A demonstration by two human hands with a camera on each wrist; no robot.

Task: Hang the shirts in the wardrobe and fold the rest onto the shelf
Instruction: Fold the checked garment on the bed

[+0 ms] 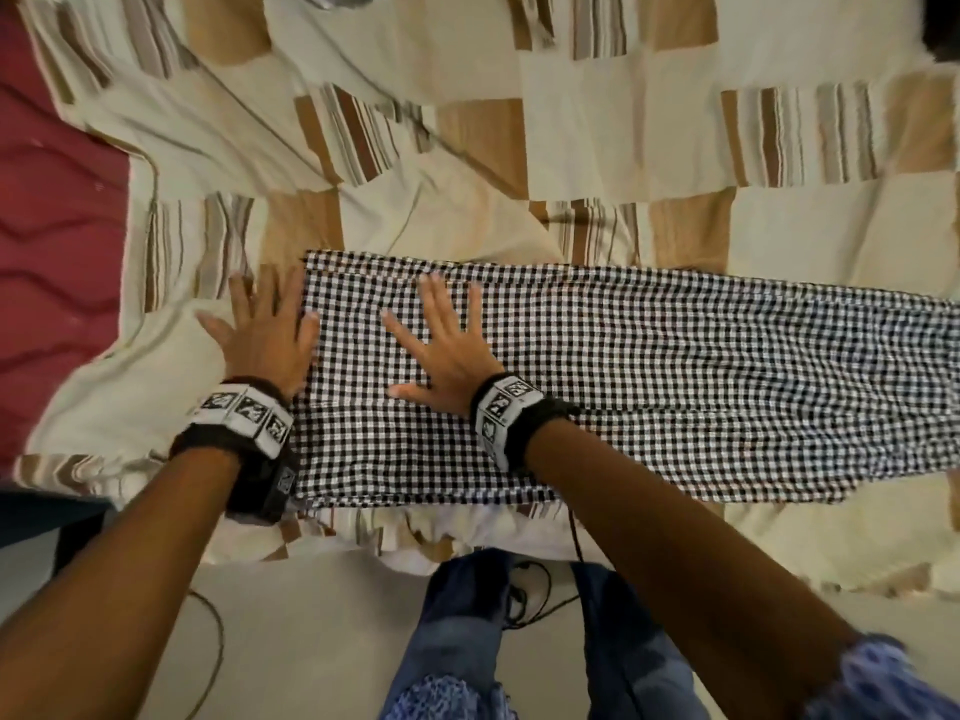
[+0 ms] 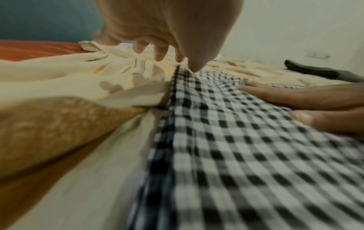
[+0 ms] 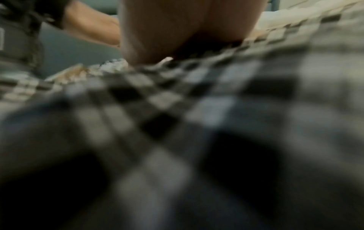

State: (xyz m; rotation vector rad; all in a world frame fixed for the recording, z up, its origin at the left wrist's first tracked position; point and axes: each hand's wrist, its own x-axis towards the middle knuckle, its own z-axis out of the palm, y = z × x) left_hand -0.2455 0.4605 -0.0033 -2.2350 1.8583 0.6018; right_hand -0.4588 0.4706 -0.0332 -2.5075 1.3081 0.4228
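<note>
Hands flat and spread, holding nothing: right hand (image 1: 445, 345) pressed palm-down on the checked garment (image 1: 649, 376), left hand (image 1: 265, 335) splayed just beside its left edge, mostly on the patchwork bedspread (image 1: 597, 127) with fingertips at the hem, probably to smooth the cloth and pin that end square for a fold. Laid out long and flat across the near part of the bed, left end crisp and straight, right end running out of the head view. Plenty of bare bedspread beyond and to the left for folding, red mattress (image 1: 57, 210) exposed at far left, bed edge close along the near side.
</note>
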